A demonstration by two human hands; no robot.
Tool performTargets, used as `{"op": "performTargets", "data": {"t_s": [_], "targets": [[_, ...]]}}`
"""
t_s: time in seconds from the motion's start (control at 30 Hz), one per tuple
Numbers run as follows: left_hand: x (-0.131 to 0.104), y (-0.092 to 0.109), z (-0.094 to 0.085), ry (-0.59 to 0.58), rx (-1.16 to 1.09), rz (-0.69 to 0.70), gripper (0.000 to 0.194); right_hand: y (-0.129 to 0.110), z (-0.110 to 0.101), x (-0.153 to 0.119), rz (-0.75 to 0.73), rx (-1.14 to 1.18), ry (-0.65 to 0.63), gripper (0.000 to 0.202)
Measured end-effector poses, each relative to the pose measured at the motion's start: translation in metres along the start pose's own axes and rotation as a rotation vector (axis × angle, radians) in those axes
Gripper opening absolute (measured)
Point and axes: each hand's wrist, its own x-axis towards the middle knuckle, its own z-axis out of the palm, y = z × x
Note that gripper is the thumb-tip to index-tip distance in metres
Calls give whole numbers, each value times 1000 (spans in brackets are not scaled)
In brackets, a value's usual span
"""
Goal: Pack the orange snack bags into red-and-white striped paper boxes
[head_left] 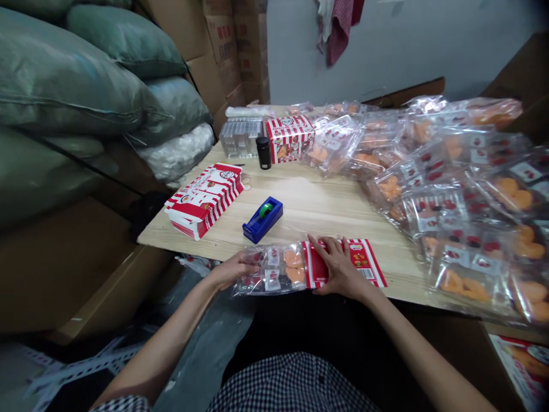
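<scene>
At the table's near edge, my left hand point(233, 270) pinches the left end of a clear plastic bag point(273, 272). Inside the bag are orange rounded pieces, small white printed packets and dark red pieces. My right hand point(338, 268) spans a red printed card point(369, 260) at the bag's right end, fingers at its far edge and thumb at its near edge. Whether the card is fixed to the bag or slid partly into it, I cannot tell. Just beyond the bag stands a blue tape dispenser point(263, 220) with a green roll.
Red-and-white striped cards point(206, 197) lie stacked at the left. Behind are a black bottle point(263, 153), a striped box point(290, 139) and clear plastic cases point(240, 137). Filled bags point(467, 257) pile along the right. Large green sacks point(77, 74) rise left of the table.
</scene>
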Motion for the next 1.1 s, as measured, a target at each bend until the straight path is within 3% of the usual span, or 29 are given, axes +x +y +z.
{"op": "performTargets", "data": {"t_s": [0.1,0.2,0.3,0.4,0.53,0.7,0.83,0.9,0.97,1.03,1.1], "targets": [[-1,7,-3,-81,94,48,15,-2,2,-1,-33,-10,-21,132],[6,12,-6,-149,19,-6,25,0,1,-3,-48,-2,-16,131],[17,8,-6,-122,-112,-82,37,3,0,-3,-42,14,-2,130],[27,-2,4,-76,-179,-66,45,4,1,-1,-36,13,23,128],[32,-9,16,-52,-212,-2,43,9,2,2,8,-14,74,131],[33,5,5,-161,-134,-37,34,8,-3,-1,-28,27,26,132],[39,4,25,-215,-167,-20,50,-6,-5,1,-58,31,42,128],[42,-1,41,-131,-147,92,56,-8,-2,4,-39,4,76,125],[42,-4,52,64,-44,264,61,-5,1,5,1,-20,107,124],[36,-3,52,221,79,354,62,0,2,4,50,-23,142,124],[26,2,46,235,156,343,57,1,-1,1,81,-24,175,123]]}}
